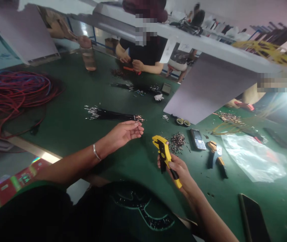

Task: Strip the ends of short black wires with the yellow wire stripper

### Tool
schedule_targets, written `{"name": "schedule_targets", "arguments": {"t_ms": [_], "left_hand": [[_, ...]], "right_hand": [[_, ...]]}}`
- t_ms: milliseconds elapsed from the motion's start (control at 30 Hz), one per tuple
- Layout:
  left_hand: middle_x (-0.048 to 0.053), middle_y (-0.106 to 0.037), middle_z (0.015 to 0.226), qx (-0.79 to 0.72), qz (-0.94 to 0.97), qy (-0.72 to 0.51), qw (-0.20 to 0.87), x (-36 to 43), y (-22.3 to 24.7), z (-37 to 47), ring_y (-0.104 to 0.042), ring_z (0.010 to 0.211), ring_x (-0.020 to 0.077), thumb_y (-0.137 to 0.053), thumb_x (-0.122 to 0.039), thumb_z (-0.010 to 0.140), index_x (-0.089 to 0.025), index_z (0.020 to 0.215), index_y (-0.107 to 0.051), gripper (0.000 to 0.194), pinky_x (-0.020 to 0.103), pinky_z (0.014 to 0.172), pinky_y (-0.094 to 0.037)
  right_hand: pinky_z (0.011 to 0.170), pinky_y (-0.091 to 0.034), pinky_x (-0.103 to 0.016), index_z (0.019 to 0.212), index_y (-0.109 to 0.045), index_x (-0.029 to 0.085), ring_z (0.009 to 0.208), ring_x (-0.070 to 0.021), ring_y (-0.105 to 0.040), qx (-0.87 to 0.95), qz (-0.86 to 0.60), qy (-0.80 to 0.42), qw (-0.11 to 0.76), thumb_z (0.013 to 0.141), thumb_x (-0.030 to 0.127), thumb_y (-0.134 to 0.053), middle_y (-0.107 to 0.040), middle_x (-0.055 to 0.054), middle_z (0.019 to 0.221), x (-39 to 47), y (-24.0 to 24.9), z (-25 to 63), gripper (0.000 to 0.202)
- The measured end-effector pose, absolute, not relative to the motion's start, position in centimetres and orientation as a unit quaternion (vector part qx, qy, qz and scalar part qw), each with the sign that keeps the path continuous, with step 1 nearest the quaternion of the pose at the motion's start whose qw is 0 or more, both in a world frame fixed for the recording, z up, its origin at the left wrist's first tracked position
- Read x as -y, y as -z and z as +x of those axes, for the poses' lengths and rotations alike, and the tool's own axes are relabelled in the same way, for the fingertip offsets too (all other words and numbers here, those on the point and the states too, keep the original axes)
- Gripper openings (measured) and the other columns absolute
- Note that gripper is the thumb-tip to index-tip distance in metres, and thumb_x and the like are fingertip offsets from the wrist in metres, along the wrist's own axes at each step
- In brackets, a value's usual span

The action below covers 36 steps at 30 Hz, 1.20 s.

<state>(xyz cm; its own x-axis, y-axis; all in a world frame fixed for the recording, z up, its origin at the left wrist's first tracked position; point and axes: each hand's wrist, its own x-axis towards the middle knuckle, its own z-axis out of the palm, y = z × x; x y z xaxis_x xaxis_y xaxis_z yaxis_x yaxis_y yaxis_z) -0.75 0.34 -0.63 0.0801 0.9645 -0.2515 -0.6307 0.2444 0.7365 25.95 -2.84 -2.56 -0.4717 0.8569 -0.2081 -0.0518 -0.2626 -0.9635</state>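
Observation:
My left hand point(119, 136) is closed in a pinch around a thin black wire point(138, 129), mostly hidden by the fingers. Just beyond it lies a bundle of black wires point(115, 115), with pale tips at the left end and coppery tips at the right. My right hand point(182, 173) grips a yellow and black wire stripper point(167, 155) by its handles, jaws pointing up and to the left, apart from the wire. Beside the stripper's head is a heap of small dark cut-off bits point(177, 143) on the green tabletop point(135, 161).
A keypad phone point(198, 139), an orange-handled tool point(216, 158), tape rolls point(183, 122), a clear plastic bag point(255, 156) and a smartphone point(255, 218) lie rightward. Red and blue wire coils point(17, 97) are left. A co-worker's hands point(135, 64) are across the table, near a bottle point(88, 57).

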Motion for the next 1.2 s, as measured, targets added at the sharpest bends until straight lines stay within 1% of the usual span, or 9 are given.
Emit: {"name": "schedule_targets", "arguments": {"t_ms": [67,167,300,367,467,567,700,833,1200], "left_hand": [[0.01,-0.071,0.08,-0.372,0.225,-0.565,0.701,-0.4,0.1,-0.5,-0.067,0.073,0.0157,-0.065,-0.013,0.082,-0.009,0.088,-0.069,0.008,0.028,0.071,-0.054],[0.011,-0.071,0.082,-0.369,0.238,-0.564,0.699,-0.6,-0.8,-0.1,-0.067,0.074,0.0162,-0.064,-0.012,0.082,-0.009,0.088,-0.069,0.008,0.028,0.071,-0.055],[0.011,-0.071,0.08,-0.366,0.231,-0.562,0.705,-1.4,-1.9,0.8,-0.068,0.074,0.0161,-0.062,-0.009,0.083,-0.008,0.087,-0.069,0.008,0.028,0.071,-0.055],[0.01,-0.071,0.078,-0.366,0.21,-0.555,0.717,-1.7,-2.1,1.5,-0.067,0.072,0.0157,-0.062,-0.009,0.082,-0.008,0.084,-0.069,0.007,0.028,0.071,-0.054],[0.011,-0.071,0.076,-0.367,0.182,-0.538,0.737,-2.0,-1.8,2.4,-0.067,0.073,0.0159,-0.064,-0.008,0.081,-0.008,0.08,-0.069,0.005,0.029,0.073,-0.053],[0.011,-0.071,0.076,-0.37,0.165,-0.528,0.746,-2.0,-1.2,2.9,-0.067,0.074,0.0163,-0.065,-0.008,0.079,-0.009,0.077,-0.069,0.004,0.03,0.076,-0.052],[0.012,-0.071,0.076,-0.361,0.144,-0.534,0.751,-2.0,-0.4,2.7,-0.068,0.076,0.0176,-0.067,-0.007,0.077,-0.007,0.077,-0.069,0.002,0.031,0.08,-0.052],[0.012,-0.071,0.078,-0.338,0.128,-0.537,0.762,-1.9,-0.1,2.5,-0.068,0.079,0.0176,-0.067,-0.006,0.077,-0.006,0.077,-0.069,0.001,0.032,0.084,-0.051],[0.012,-0.07,0.083,-0.342,0.157,-0.516,0.77,-1.0,-0.1,3.3,-0.068,0.083,0.0173,-0.063,0.004,0.075,-0.006,0.08,-0.068,0.013,0.03,0.09,-0.05]], "right_hand": [[0.077,-0.049,-0.036,0.098,-0.068,0.017,0.08,-0.0229,-0.06,0.472,-0.358,-0.722,0.358,0.071,0.039,-0.063,-0.067,-0.01,0.096,2.8,2.0,25.7,0.035],[0.08,-0.048,-0.038,0.103,-0.067,0.017,0.085,-0.0245,-0.058,0.464,-0.324,-0.738,0.367,0.063,0.033,-0.068,-0.065,-0.011,0.1,2.8,1.8,25.5,0.043],[0.082,-0.047,-0.037,0.102,-0.066,0.018,0.086,-0.022,-0.057,0.469,-0.318,-0.734,0.376,0.054,0.015,-0.066,-0.065,-0.007,0.098,2.6,2.8,25.6,0.048],[0.081,-0.048,-0.036,0.099,-0.067,0.019,0.084,-0.0211,-0.058,0.476,-0.323,-0.72,0.387,0.052,0.01,-0.063,-0.066,-0.006,0.095,2.5,3.4,25.6,0.047],[0.083,-0.048,-0.039,0.099,-0.066,0.018,0.086,-0.0223,-0.06,0.502,-0.334,-0.699,0.384,0.053,0.009,-0.059,-0.068,-0.006,0.096,2.5,4.0,25.8,0.048],[0.086,-0.048,-0.042,0.102,-0.064,0.018,0.087,-0.0236,-0.063,0.531,-0.352,-0.686,0.351,0.055,0.008,-0.058,-0.07,-0.007,0.096,2.6,4.2,26.0,0.049],[0.079,-0.051,-0.041,0.104,-0.061,0.018,0.083,-0.0239,-0.065,0.54,-0.355,-0.691,0.325,0.058,0.01,-0.061,-0.07,-0.007,0.094,2.7,4.3,26.3,0.047],[0.074,-0.05,-0.037,0.104,-0.061,0.018,0.079,-0.0215,-0.063,0.559,-0.356,-0.678,0.318,0.059,0.009,-0.06,-0.069,-0.006,0.089,2.8,4.3,26.0,0.046],[0.074,-0.048,-0.037,0.1,-0.062,0.017,0.076,-0.0202,-0.061,0.553,-0.336,-0.697,0.31,0.06,0.009,-0.061,-0.066,-0.004,0.084,3.2,3.8,25.0,0.041]]}}
